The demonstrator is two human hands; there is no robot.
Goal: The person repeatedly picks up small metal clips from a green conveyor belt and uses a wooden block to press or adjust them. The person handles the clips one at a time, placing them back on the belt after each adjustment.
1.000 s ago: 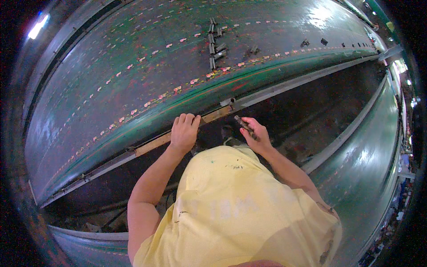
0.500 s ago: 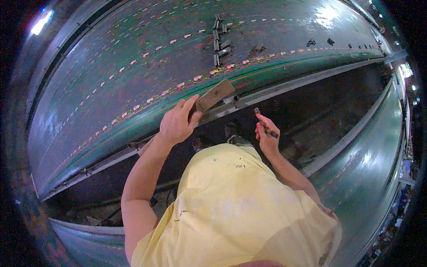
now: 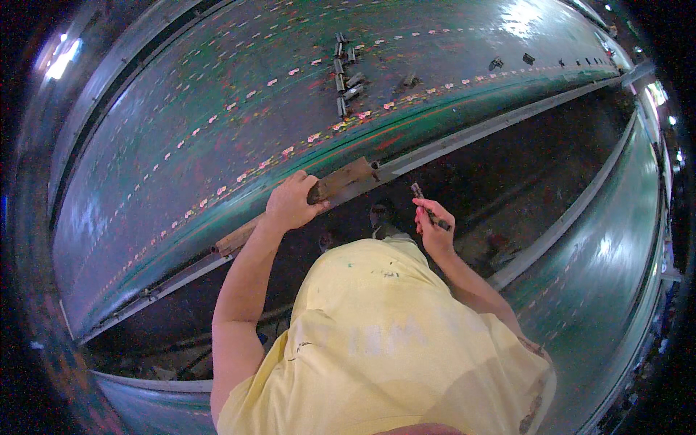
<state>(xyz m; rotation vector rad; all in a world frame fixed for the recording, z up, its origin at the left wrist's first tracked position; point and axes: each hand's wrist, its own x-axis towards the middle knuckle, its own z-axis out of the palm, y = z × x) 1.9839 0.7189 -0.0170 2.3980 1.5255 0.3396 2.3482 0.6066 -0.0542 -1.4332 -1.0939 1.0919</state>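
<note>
Green tabletop (image 3: 152,192) shines; the long bar (image 3: 348,178) looks brown.

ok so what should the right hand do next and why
Perhaps the right hand should bring the slim dark grey-tipped tool toward the long brown wooden bar: the tool is apart from it, while the left hand grips the bar along the grey metal rail.

Pale lettering (image 3: 384,339) on a yellow shirt (image 3: 413,301)
Faded characters are borne across the cloth, but no whole word can be made out.
</note>
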